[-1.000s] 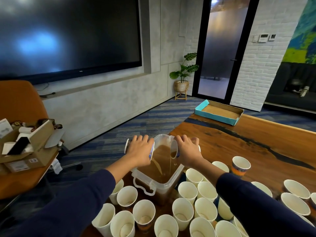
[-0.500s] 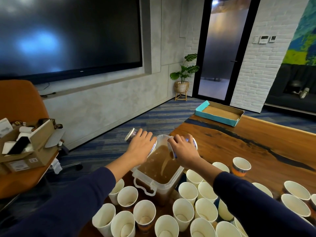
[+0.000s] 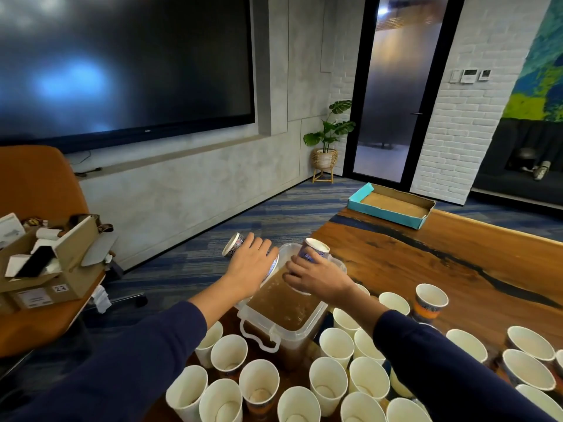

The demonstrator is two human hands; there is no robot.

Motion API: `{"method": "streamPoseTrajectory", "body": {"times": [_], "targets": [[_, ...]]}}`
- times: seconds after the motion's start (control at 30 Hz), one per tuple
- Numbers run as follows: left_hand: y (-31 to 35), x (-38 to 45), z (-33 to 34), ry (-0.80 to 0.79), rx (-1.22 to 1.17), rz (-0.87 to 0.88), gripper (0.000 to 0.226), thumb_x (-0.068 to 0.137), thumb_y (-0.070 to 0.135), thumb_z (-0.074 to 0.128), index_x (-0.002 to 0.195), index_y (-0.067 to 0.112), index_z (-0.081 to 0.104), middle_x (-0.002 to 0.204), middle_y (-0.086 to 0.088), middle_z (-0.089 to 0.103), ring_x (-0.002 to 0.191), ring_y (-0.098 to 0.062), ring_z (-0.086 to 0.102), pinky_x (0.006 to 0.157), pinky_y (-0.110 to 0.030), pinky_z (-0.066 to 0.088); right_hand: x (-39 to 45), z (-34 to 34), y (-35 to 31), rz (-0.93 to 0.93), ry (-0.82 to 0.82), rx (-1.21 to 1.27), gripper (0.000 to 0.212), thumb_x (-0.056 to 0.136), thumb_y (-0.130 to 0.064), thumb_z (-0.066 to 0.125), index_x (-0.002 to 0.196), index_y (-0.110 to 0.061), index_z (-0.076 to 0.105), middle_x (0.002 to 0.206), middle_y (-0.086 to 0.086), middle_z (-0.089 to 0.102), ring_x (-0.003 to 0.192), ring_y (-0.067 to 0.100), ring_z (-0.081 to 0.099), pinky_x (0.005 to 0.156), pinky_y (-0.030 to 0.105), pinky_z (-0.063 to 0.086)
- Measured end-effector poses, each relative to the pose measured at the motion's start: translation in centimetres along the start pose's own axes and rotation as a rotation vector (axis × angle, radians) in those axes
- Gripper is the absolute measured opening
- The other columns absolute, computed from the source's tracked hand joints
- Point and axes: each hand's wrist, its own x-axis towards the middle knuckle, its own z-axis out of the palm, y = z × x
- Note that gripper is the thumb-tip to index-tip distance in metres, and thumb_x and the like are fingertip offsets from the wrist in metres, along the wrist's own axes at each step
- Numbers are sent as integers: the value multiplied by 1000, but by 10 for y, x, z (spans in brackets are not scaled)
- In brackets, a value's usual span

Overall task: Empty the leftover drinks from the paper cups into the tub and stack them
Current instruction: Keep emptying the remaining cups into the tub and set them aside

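Note:
A clear plastic tub (image 3: 307, 328) holding brown liquid stands at the wooden table's near left corner. My left hand (image 3: 251, 269) grips a patterned paper cup (image 3: 233, 245) tipped on its side over the tub's left rim, base pointing away. My right hand (image 3: 316, 280) grips a second paper cup (image 3: 313, 251) turned bottom up over the tub's far end. No stream is visible from either cup. Several white-lined paper cups (image 3: 327, 386) stand upright around the tub's near side.
The wooden table (image 3: 426, 269) stretches to the right, with a teal cardboard tray (image 3: 391, 205) at its far corner. An orange chair (image 3: 39, 190) on the left carries a cardboard box (image 3: 45, 269) of odds and ends. More cups (image 3: 530, 370) stand at the right edge.
Both cups have tipped further, from sideways pouring to nearly upside down. The brown streams seen earlier have stopped. Both hands stay over the tub.

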Motion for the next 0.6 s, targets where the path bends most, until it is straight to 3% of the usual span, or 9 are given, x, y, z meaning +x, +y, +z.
{"method": "streamPoseTrajectory", "body": {"times": [0.13,0.23,0.47,0.6], "targets": [[8,-4,11,-46,10,50,72,88,29,64,144,7,25,140,-15,38,129,-32,37,114,-43,17,-4,2,-5,174,31,99,66,39,-24,94,100,-17,71,101,8,68,95,27,66,89,45,51],[13,-7,22,-76,-36,25,73,87,34,65,144,8,26,139,-13,40,129,-30,38,114,-42,17,-10,10,-16,111,-25,33,67,35,-27,94,98,-23,72,99,2,68,96,22,66,88,40,52],[17,-12,23,-66,-112,-42,75,87,37,64,145,9,25,140,-12,40,130,-28,38,114,-41,17,-15,-2,-1,172,20,51,77,32,-28,95,105,-20,70,105,5,68,99,24,65,88,39,52],[20,-11,13,-22,41,102,68,91,20,58,146,3,21,142,-19,36,133,-35,34,116,-45,12,-21,-1,1,69,-34,-85,79,32,-31,94,107,-31,69,108,-4,68,105,18,64,94,34,49]]}}
